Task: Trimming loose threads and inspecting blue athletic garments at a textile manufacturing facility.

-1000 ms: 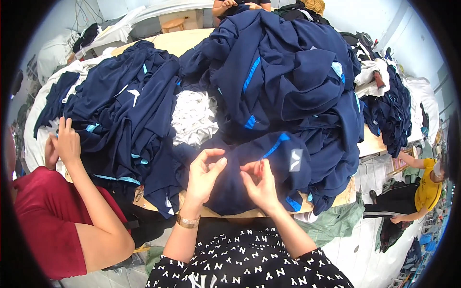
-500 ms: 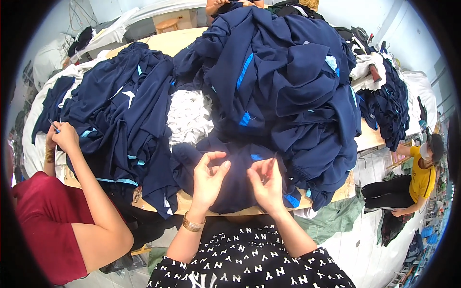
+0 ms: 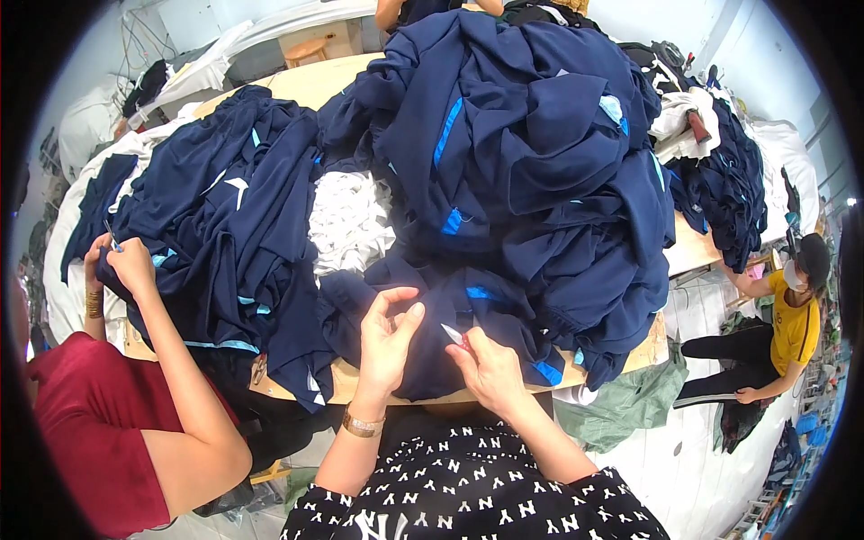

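Note:
My right hand (image 3: 490, 369) is closed around small thread snips (image 3: 454, 337); a bit of red handle shows at the fingers and the pale blades point up and left. Facing it, my left hand (image 3: 387, 342) has its thumb and forefinger apart, with nothing visible between them. Both hands are above a navy garment (image 3: 423, 315) with bright blue trim, lying at the table's near edge. Directly behind rises a large heap of navy garments (image 3: 558, 171) with light blue and blue patches.
Left of the heap lies a pile of white fabric pieces (image 3: 351, 220), then another navy garment pile (image 3: 225, 189). A co-worker in a dark red top (image 3: 99, 432) handles navy cloth there with scissors. Someone in a yellow top (image 3: 792, 324) stands at right. Green sheeting (image 3: 621, 414) covers some floor.
My right hand has turned and lowered slightly, so the snips' blades now show toward my left hand. My left hand has hardly moved. The left co-worker's hands have shifted a little.

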Motion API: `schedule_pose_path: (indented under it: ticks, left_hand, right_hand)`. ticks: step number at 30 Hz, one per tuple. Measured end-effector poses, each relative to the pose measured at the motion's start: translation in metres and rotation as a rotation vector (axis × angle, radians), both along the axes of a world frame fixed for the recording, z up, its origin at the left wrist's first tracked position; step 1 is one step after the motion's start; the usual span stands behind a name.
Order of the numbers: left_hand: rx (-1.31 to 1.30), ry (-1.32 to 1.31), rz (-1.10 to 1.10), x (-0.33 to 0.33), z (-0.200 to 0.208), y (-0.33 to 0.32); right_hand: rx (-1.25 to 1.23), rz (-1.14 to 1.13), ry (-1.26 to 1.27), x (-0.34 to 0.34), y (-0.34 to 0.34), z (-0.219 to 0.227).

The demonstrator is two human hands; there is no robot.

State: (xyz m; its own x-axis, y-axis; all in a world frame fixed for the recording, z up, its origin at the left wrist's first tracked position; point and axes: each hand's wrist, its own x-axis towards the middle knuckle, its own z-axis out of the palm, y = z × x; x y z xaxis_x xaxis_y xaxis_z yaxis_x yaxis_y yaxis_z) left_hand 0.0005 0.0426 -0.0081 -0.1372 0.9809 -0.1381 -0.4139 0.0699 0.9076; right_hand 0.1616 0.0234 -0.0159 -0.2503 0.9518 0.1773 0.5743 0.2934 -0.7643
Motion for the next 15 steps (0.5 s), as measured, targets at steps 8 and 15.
schedule_pose_path:
  ticks: [8,15]
  left_hand:
    - [0.019,0.061,0.000,-0.002,-0.007,0.000]
    - [0.058,0.181,-0.007,0.001,0.006,-0.004]
  right_hand:
    - [0.099,0.002,-0.065,-0.003,0.003,0.002]
    - [0.095,-0.004,-0.075,-0.002,0.004,0.004]
